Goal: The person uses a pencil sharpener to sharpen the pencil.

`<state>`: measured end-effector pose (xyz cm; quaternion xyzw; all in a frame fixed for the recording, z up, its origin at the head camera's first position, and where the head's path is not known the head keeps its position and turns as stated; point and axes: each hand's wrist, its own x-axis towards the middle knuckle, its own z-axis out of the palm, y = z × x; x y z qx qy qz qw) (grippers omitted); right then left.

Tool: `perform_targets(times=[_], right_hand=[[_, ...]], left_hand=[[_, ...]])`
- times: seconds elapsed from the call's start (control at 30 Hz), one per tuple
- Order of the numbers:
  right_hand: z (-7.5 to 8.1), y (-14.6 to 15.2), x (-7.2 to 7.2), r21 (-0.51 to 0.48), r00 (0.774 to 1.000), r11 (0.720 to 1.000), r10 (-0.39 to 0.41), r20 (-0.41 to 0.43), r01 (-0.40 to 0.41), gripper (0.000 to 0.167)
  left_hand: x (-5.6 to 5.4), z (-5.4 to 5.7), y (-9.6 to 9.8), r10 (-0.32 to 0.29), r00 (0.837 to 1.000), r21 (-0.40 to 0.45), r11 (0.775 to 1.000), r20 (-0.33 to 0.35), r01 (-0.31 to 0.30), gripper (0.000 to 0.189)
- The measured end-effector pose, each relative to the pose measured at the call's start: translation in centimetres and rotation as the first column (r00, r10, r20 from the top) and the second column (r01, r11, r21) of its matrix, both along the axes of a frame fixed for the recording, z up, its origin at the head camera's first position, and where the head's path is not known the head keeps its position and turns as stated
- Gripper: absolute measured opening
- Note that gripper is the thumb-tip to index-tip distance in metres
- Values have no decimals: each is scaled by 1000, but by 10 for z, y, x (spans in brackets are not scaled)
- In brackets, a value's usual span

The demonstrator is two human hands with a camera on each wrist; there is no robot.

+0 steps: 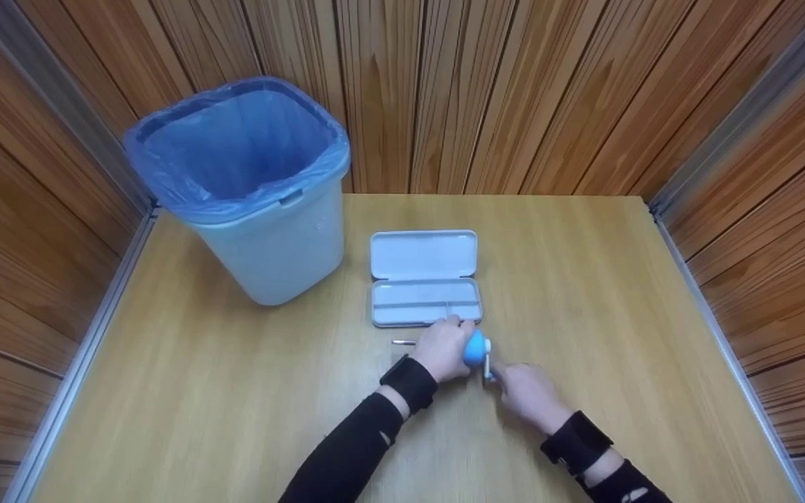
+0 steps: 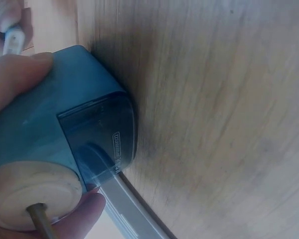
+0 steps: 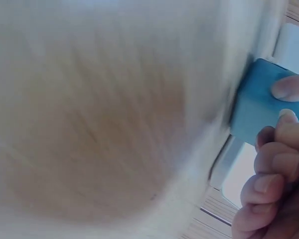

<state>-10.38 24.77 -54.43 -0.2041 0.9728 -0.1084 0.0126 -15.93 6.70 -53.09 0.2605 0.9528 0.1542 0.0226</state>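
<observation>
My left hand [image 1: 444, 348] grips the body of a blue hand-crank pencil sharpener [image 1: 475, 348] on the table, thumb on one side and fingers on the other. A pencil [image 2: 41, 221] sticks out of the round hole in the sharpener's pale front, its other end pointing left in the head view. A clear shavings drawer [image 2: 102, 137] shows on the sharpener's body. At the right end, my right hand [image 1: 532, 395] pinches the knob of the crank [image 1: 488, 370] with curled fingers [image 3: 261, 184]. Just beyond the left hand lies an open pencil case [image 1: 425, 316].
The pale pencil case has its lid [image 1: 423, 255] folded back, away from me. A light bin [image 1: 280, 258] lined with a blue bag [image 1: 235, 150] stands at the back left of the wooden table [image 1: 235, 405]. Wood-panelled walls [image 1: 444, 98] enclose the back and sides.
</observation>
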Motion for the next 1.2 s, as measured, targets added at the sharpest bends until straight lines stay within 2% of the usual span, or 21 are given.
perform_targets(times=[0.23, 0.47, 0.63, 0.8, 1.03, 1.2], right_hand=[[11, 2, 6, -47, 999, 999, -8, -41, 6, 16], [22, 2, 3, -77, 999, 996, -48, -13, 47, 8], [30, 2, -4, -132, 997, 989, -73, 9, 73, 5], [35, 2, -10, -157, 996, 983, -89, 16, 90, 10], [41, 0, -24, -188, 994, 976, -107, 37, 112, 7], [41, -1, -40, -185, 992, 975, -120, 24, 123, 6]], left_hand=[[1, -1, 4, 15, 998, 4, 1000, 57, -15, 58], [1, -2, 4, 14, 999, -6, 1000, 48, -14, 59], [0, -3, 2, 2, 1000, -2, 1000, 16, -2, 59], [0, -4, 0, -5, 1000, 4, 1000, -22, 5, 58], [-1, -1, 0, -3, 1000, 7, 1000, 18, 3, 58], [-1, -1, 0, 1, 1000, 0, 1000, 14, -1, 60]])
